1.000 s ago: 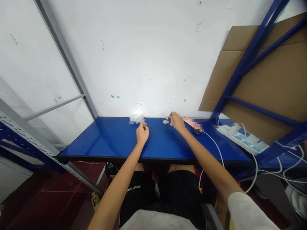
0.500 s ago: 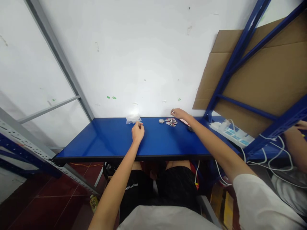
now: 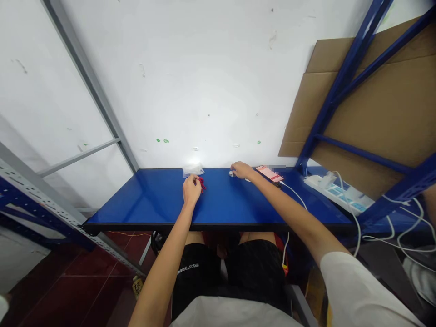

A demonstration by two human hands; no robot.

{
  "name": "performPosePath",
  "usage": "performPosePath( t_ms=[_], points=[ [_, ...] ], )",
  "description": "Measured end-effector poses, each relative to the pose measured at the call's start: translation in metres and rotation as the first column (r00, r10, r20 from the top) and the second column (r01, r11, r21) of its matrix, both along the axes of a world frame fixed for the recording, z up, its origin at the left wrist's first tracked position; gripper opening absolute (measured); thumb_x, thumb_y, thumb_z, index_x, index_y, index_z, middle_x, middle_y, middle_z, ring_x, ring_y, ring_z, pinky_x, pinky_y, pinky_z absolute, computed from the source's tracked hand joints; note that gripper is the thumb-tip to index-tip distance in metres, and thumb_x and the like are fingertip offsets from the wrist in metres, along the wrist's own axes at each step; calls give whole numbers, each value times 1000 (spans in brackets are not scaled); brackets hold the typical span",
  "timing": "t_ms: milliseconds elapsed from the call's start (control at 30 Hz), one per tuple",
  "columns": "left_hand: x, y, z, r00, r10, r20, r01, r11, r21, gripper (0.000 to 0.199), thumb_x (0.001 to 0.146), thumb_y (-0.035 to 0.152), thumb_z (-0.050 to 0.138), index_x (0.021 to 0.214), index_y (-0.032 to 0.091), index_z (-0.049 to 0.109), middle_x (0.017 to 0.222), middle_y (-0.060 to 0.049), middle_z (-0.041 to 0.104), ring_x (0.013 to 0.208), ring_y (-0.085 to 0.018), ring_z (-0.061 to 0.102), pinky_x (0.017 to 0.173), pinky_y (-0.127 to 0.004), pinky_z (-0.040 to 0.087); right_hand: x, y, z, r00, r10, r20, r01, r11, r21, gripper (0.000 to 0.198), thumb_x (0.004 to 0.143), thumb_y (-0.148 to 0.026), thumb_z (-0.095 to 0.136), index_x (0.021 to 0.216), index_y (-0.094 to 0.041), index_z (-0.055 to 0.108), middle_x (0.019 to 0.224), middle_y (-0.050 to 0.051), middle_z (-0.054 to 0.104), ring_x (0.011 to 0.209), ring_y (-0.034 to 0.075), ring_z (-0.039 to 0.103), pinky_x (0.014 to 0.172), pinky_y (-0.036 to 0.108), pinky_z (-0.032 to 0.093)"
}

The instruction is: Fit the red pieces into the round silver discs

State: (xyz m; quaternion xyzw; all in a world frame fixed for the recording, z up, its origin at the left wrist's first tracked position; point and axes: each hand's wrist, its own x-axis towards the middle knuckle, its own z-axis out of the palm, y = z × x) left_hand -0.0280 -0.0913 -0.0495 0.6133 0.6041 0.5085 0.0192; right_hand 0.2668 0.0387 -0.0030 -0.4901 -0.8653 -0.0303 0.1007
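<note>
While both arms reach forward, the left hand (image 3: 191, 190) hangs over the middle of the bench with its fingers curled inward, and a small tangled red strand-like thing (image 3: 202, 183) shows against its fingertip side; whether the fingers grip that strand I cannot tell. The right hand (image 3: 242, 170) is bent down farther to the right, near the back edge, its fingertips at a small round silvery disc (image 3: 231, 174) on the bench; its fingers are drawn together, but I cannot tell whether they have closed on the disc or only touch it. A small pale piece (image 3: 248, 180), mostly hidden, peeks out beside the right wrist.

Just beyond the left hand, a crumpled clear plastic bag (image 3: 192, 170) lies against the white wall (image 3: 204, 72). To the right of the right hand lies a phone with a pink and white screen (image 3: 269, 173), and a thin white cable (image 3: 295, 195) runs from near its lower end toward the front edge of the blue-topped, black-edged bench (image 3: 146, 195). Farther right sits a long white power strip with blue socket panels (image 3: 340, 194), a white plug in it, beside a blue metal upright (image 3: 327, 109) with a brown cardboard sheet (image 3: 384, 109) behind.
</note>
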Motion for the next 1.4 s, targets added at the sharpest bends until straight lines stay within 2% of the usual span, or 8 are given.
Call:
performPosePath(
  t_ms=[233, 500, 833, 933, 1000, 1133, 1300, 1400],
  points=[
    [-24, 9, -12, 987, -68, -144, 56, 995, -88, 32, 81, 5, 60, 96, 24, 81, 108, -11, 78, 107, -34, 66, 102, -49, 53, -2, -8, -32, 998, 2, -60, -1, 1000, 17, 20, 101, -30, 71, 116, -23, 82, 120, 12, 80, 116, 27, 71, 103, 35, 51],
    [-24, -8, -6, 915, -252, -315, 229, 967, -109, 33, 88, 11, 60, 107, 26, 82, 113, -8, 77, 111, -30, 64, 105, -46, 53, 0, -12, -50, 986, -73, -152, 81, 996, 42, 27, 107, -32, 61, 125, -25, 80, 120, 12, 82, 112, 29, 75, 98, 36, 53],
    [-7, -28, -11, 846, -126, -519, 32, 982, -185, 24, 101, 39, 63, 109, 23, 78, 112, -13, 73, 111, -33, 63, 98, -45, 54, 12, -7, -46, 961, -183, -205, 205, 974, 92, 39, 113, -32, 44, 136, -20, 73, 122, 18, 80, 110, 32, 76, 97, 38, 52],
    [-9, -26, -11, 832, -131, -540, 19, 978, -208, 27, 105, 34, 57, 114, 24, 80, 114, -12, 73, 113, -31, 63, 97, -42, 54, 13, -2, -47, 909, -201, -365, 261, 958, 122, 38, 114, -34, 45, 137, -22, 72, 122, 15, 81, 111, 30, 76, 98, 38, 53],
    [-11, -24, -12, 818, -146, -556, 25, 975, -219, 31, 107, 31, 52, 117, 25, 80, 113, -12, 73, 112, -30, 64, 95, -40, 55, 14, 3, -48, 794, -173, -583, 284, 953, 103, 33, 111, -31, 51, 131, -22, 76, 118, 12, 82, 111, 28, 77, 100, 36, 55],
    [-14, -20, -14, 807, -155, -570, 29, 974, -224, 34, 108, 29, 48, 119, 24, 80, 108, -12, 73, 107, -30, 66, 92, -41, 55, 11, 12, -50, 396, -103, -912, 195, 980, -25, 22, 98, -23, 65, 112, -18, 82, 109, 10, 84, 104, 23, 80, 97, 32, 61],
    [-12, -22, -13, 854, -69, -516, -15, 988, -157, 25, 102, 38, 62, 113, 22, 77, 108, -13, 73, 105, -33, 65, 89, -43, 54, 5, 13, -50, -135, -297, -945, -55, 955, -293, 16, 86, -22, 79, 101, -16, 80, 96, 7, 84, 82, 21, 81, 78, 31, 69],
    [-13, -22, -13, 863, -66, -502, -19, 986, -163, 15, 98, 37, 66, 95, 23, 73, 102, -12, 72, 100, -33, 64, 86, -44, 53, 4, 11, -50, -244, -371, -896, -142, 928, -345, 13, 83, -18, 79, 96, -15, 77, 89, 7, 82, 81, 20, 82, 76, 31, 71]
  ],
)
